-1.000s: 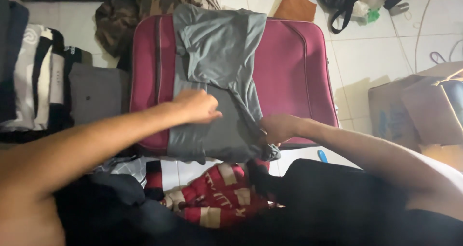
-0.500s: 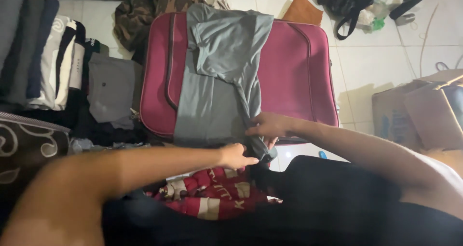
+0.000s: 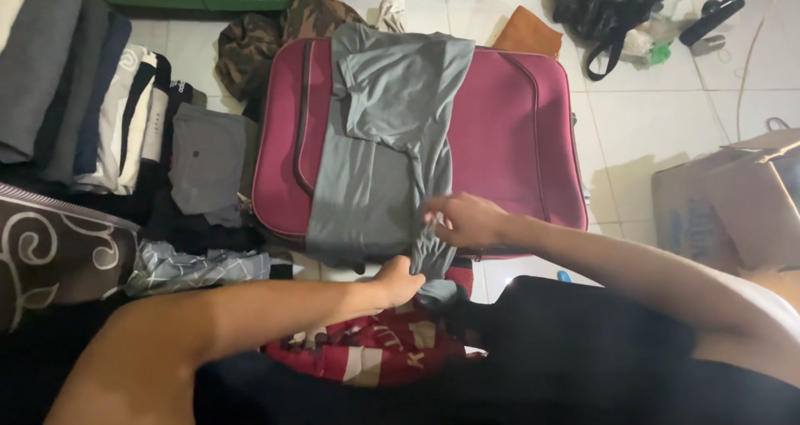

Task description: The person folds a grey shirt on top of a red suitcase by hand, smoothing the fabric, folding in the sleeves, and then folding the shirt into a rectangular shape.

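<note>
Now the left hand (image 3: 400, 279) has dropped from the shirt's middle to pinch the grey shirt (image 3: 375, 167) at its lower corner beside the right hand (image 3: 467, 219), which still grips that edge on the red suitcase (image 3: 517, 133), so folding looks underway.

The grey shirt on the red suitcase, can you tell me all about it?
The grey shirt is soft, thin-looking cloth, lying flat along the closed dark-red suitcase, its sleeves folded inward. Its near end hangs off the suitcase's edge. The left hand grips that hanging end from below, and the right hand pinches the right fold just above it.
</note>
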